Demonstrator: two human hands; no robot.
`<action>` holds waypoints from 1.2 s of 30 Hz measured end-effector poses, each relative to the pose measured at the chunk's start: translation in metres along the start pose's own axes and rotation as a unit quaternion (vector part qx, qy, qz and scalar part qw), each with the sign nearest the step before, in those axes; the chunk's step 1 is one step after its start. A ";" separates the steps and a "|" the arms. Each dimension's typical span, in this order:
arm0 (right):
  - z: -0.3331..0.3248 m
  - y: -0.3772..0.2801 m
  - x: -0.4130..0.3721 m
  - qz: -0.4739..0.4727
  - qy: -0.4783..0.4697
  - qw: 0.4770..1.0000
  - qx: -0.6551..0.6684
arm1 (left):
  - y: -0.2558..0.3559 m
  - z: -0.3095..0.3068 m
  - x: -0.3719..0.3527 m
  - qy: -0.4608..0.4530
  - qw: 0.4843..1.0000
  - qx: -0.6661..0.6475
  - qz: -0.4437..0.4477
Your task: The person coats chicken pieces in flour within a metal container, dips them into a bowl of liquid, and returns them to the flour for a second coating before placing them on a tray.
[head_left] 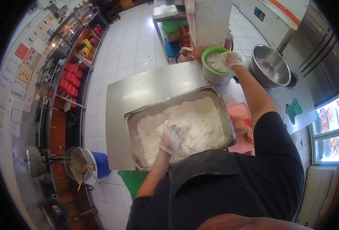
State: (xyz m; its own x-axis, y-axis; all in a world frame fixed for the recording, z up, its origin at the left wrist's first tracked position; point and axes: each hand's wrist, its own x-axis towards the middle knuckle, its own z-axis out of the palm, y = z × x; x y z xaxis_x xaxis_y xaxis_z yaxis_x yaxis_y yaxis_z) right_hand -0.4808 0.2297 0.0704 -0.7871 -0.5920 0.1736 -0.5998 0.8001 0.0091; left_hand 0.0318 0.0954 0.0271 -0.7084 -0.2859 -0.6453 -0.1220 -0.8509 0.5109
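Observation:
A deep metal tray [130, 132] of white flour [200, 119] lies in front of me. My left hand [172, 140], in a clear plastic glove dusted with flour, rests in the flour near the tray's middle. Its fingers look stretched out, though flour partly covers them. At the far right, my gloved right hand [233, 60] reaches to the rim of a green strainer basket [207, 51] set in a white bucket [217, 79]. Pale, wet-looking pieces [216, 61] lie in the basket beside that hand. Its fingertips are hard to make out, and whether they grip anything does not show.
A large steel bowl [271, 67] stands right of the bucket. A pink tray [241, 122] with raw meat sits by the flour tray. A green cloth [293, 110] lies farther right. A pillar [211, 27] rises behind the bucket. On the left is a blue bin [101, 164].

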 end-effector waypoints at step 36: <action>-0.066 -0.066 -0.050 -0.197 -0.035 0.977 -0.073 | 0.037 -0.101 0.022 0.131 0.873 0.429 0.193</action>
State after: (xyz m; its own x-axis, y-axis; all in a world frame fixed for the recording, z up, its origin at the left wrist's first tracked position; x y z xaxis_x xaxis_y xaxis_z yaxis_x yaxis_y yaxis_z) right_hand -0.3924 0.2130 0.1264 -0.5098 -0.8581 0.0615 -0.8355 0.5109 0.2022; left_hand 0.0816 0.0132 -0.0256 -0.6421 -0.6655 -0.3806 -0.4643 -0.0576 0.8838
